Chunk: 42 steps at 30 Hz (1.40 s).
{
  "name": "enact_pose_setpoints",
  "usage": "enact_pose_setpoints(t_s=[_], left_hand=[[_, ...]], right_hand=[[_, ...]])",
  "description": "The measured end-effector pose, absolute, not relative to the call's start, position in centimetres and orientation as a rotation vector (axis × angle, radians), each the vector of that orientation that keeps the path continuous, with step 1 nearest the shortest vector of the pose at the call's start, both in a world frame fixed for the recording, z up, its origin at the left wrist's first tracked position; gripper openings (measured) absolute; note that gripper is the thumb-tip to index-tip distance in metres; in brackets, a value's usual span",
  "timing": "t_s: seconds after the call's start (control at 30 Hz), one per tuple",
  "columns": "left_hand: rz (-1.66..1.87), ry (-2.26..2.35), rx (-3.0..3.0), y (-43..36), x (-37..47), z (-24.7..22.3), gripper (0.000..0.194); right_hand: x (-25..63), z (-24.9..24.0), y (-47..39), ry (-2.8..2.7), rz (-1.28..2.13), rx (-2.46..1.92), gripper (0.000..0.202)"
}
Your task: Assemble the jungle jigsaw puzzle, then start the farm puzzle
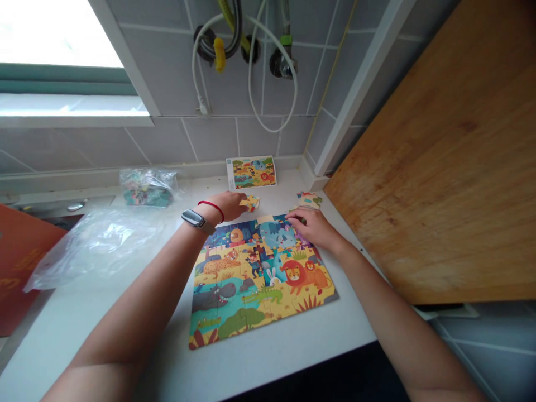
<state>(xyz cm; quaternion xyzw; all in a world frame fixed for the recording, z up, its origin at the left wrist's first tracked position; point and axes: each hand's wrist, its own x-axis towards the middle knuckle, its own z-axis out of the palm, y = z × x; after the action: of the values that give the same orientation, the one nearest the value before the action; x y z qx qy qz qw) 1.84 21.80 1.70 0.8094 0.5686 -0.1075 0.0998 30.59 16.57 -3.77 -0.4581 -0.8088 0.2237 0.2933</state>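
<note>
A mostly joined jigsaw puzzle (238, 290) lies on the counter (259, 371). The left hand (229, 206), fingers curled, is at loose pieces (252, 203) behind it; the right hand (310, 224), fingers bunched, is at its top-right edge. Grips unclear. Aligning tabs before pressing should help.

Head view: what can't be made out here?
All in the head view:
Puzzle, whether its top right corner is filled: right hand covers it.
Left hand, whether it grips the piece: its fingers hide this.
Filled bag, contents: blurred by shiny plastic.
Card, margin marks: too small.
Orange box: cut off by left edge.
</note>
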Motion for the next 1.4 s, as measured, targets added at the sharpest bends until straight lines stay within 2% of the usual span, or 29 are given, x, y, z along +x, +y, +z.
enact_pose_setpoints(t_s=[0.27,0.5,0.67,0.87,1.07,1.27,1.4], left_hand=[[-0.247,1.845,2.318,22.1,2.0,0.9,0.057],[-0.188,1.936,2.216,23.1,0.9,-0.1,0.078],[-0.241,1.951,2.164,24.1,-1.6,0.1,0.072],[-0.187,2.063,2.113,24.8,-3.8,0.6,0.058],[-0.003,1.619,2.417,23.5,0.6,-0.8,0.079],[0.077,1.452,2.525,23.2,2.9,-2.8,0.054],[0.138,1.441,2.516,23.5,2.4,-2.7,0.054]], right_hand=[[30.7,-3.8,16.5,-2.095,0.63,-1.25,0.019],[30.5,-3.7,16.4,-2.093,0.648,-1.272,0.02],[30.6,-4.0,16.6,-2.042,0.634,-1.295,0.021],[32.1,-4.5,17.9,-1.718,0.515,-1.396,0.025],[35.1,-5.6,19.7,-1.586,0.219,-1.588,0.032],[35.6,-7.8,20.3,-1.88,0.148,-1.804,0.051],[35.5,-8.6,20.6,-1.917,0.128,-1.84,0.051]])
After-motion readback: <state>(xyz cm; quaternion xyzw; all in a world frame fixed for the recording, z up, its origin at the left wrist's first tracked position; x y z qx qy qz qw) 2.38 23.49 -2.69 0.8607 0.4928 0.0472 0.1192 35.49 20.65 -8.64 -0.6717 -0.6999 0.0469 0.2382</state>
